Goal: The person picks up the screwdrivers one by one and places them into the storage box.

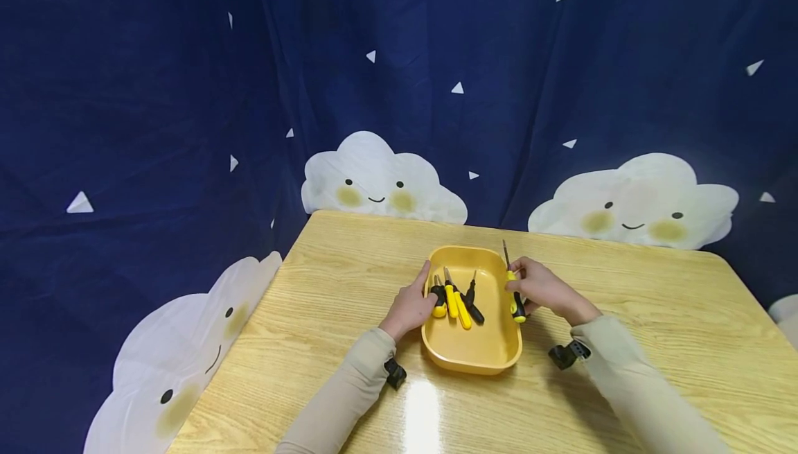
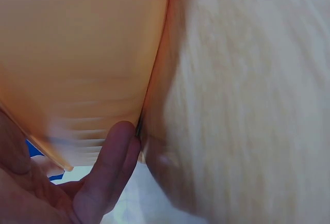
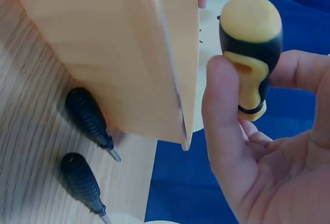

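Note:
A yellow plastic tray (image 1: 476, 351) stands on the table. My left hand (image 1: 410, 308) grips its left side, thumb over the rim and fingers (image 2: 111, 159) against the outer wall. With my right hand (image 1: 548, 287) I hold a yellow-and-black screwdriver (image 3: 250, 22) by its handle, its blade pointing away, at the tray's right rim. Several screwdrivers lie inside the tray towards its left, among them one with a thick black-and-yellow handle (image 1: 439, 301), a slim yellow one (image 1: 463, 310) and a black one (image 1: 475, 308).
Two black-handled screwdrivers, a nearer one (image 3: 85, 113) and another (image 3: 81, 182), lie on the wooden table (image 1: 349, 260) beside the tray in the right wrist view. A dark blue curtain (image 1: 411, 107) with clouds hangs behind the table.

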Demonstrator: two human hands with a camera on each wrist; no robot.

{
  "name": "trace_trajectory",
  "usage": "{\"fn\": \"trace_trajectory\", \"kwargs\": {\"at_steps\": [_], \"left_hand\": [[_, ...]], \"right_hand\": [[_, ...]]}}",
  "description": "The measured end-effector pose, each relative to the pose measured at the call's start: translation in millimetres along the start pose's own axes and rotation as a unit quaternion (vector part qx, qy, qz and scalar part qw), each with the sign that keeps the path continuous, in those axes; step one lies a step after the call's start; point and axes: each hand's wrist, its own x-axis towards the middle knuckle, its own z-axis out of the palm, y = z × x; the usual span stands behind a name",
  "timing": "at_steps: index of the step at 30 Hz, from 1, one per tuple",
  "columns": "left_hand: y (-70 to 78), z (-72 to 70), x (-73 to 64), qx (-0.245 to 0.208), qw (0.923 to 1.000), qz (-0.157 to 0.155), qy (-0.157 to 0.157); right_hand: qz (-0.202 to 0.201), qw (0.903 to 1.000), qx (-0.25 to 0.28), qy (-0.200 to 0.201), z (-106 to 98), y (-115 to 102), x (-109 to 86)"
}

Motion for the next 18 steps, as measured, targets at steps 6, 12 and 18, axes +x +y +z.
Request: {"fn": "trace_trajectory", "kwargs": {"at_steps": [6,12,18], "left_hand": [[0.4,-0.1,-0.8,0.0,1.0,-0.004,0.0],[-0.5,0.4,0.2,0.0,1.0,-0.007,-0.001],[-0.9,0.3,0.9,0.001,1.0,-0.005,0.001]], "right_hand": [[-0.006,1.0,-0.002,-0.003,6,-5,3.3],[0.002,0.9999,-0.011,-0.007,11,-9,7.4],[0.02,0.9995,-0.023,-0.007,13,-10,14.6]]}}
